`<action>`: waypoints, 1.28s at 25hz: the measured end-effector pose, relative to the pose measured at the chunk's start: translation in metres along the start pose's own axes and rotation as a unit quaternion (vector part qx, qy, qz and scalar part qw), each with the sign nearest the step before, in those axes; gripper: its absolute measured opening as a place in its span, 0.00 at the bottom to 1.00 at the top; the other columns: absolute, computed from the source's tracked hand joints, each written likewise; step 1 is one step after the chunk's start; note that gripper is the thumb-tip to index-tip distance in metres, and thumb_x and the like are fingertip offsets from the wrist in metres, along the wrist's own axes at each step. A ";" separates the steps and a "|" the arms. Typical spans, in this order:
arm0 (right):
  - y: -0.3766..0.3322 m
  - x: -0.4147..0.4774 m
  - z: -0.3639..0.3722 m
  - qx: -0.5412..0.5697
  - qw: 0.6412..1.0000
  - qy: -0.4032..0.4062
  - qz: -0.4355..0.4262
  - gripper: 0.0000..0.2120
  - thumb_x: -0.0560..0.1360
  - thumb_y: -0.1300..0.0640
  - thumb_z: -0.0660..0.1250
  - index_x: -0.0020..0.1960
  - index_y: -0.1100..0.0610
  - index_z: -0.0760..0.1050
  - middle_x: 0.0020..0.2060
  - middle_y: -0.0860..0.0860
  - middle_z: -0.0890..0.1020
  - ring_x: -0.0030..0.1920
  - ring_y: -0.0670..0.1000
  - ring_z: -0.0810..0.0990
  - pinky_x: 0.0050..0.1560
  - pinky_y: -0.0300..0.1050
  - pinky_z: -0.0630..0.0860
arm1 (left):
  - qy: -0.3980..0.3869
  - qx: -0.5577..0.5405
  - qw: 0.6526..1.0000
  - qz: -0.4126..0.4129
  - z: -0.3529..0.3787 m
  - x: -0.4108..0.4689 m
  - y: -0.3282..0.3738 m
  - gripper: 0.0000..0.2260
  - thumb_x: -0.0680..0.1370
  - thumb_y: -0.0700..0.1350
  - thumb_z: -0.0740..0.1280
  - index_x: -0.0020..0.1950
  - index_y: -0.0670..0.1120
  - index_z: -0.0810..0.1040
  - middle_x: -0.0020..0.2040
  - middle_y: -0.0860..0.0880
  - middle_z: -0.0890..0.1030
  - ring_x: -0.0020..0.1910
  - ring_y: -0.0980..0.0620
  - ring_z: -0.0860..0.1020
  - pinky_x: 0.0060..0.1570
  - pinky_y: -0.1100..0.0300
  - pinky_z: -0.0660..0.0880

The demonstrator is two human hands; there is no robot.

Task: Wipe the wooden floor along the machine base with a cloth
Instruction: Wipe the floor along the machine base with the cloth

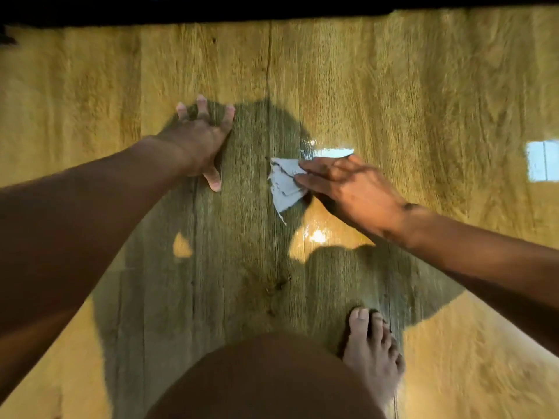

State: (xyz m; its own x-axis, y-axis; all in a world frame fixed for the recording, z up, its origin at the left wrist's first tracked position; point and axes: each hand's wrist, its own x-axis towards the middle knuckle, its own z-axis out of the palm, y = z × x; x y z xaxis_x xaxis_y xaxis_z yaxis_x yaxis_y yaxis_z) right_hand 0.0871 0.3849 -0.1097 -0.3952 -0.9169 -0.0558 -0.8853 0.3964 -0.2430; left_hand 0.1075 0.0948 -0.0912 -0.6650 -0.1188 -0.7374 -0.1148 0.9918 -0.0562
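Closest to me is one bent knee [266,379], with one bare foot [372,355] planted just beside it on the wooden floor [393,86]. Both of my arms reach forward. My left hand [202,143] is braced on the boards, fingers spread wide, fingertips down and thumb pointing back toward me. My right hand [348,189] lies low with its fingers stretched nearly straight over one edge of the single pale cloth [284,186], pressing it to the floor. That cloth sits between my two hands, crumpled, well short of the dark machine base [272,10] along the top. One bright window reflection [541,160] shines at right.
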 end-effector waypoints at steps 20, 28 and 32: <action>0.021 -0.016 0.008 0.053 0.996 0.061 0.030 0.19 0.71 0.66 0.70 0.60 0.52 0.79 0.62 0.50 0.78 0.60 0.54 0.79 0.55 0.51 0.75 | 0.082 -0.059 0.995 0.017 -0.021 0.016 0.042 0.54 0.65 0.61 0.75 0.77 0.57 0.39 0.78 0.40 0.43 0.74 0.31 0.46 0.68 0.34 0.59; 0.035 -0.011 -0.002 0.114 0.993 0.030 0.004 0.16 0.75 0.57 0.67 0.60 0.44 0.77 0.64 0.46 0.76 0.59 0.45 0.77 0.56 0.49 0.76 | 0.038 -0.047 0.998 -0.002 -0.024 0.025 0.052 0.58 0.64 0.57 0.75 0.75 0.53 0.31 0.74 0.36 0.36 0.72 0.29 0.40 0.68 0.35 0.51; 0.095 0.080 -0.008 0.071 0.983 0.067 0.153 0.17 0.80 0.56 0.54 0.65 0.48 0.75 0.67 0.49 0.74 0.66 0.52 0.72 0.64 0.53 0.70 | 0.047 -0.067 0.997 -0.007 -0.022 0.026 0.052 0.58 0.64 0.57 0.76 0.74 0.55 0.31 0.74 0.37 0.36 0.72 0.29 0.41 0.68 0.35 0.52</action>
State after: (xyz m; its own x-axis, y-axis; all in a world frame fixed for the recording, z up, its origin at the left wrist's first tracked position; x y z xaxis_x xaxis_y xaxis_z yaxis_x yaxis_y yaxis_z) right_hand -0.0306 0.3498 -0.1293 -0.6753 -0.7372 -0.0212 -0.6801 0.6336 -0.3688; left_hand 0.0680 0.1417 -0.0990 -0.7280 -0.1419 -0.6708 -0.2167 0.9758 0.0288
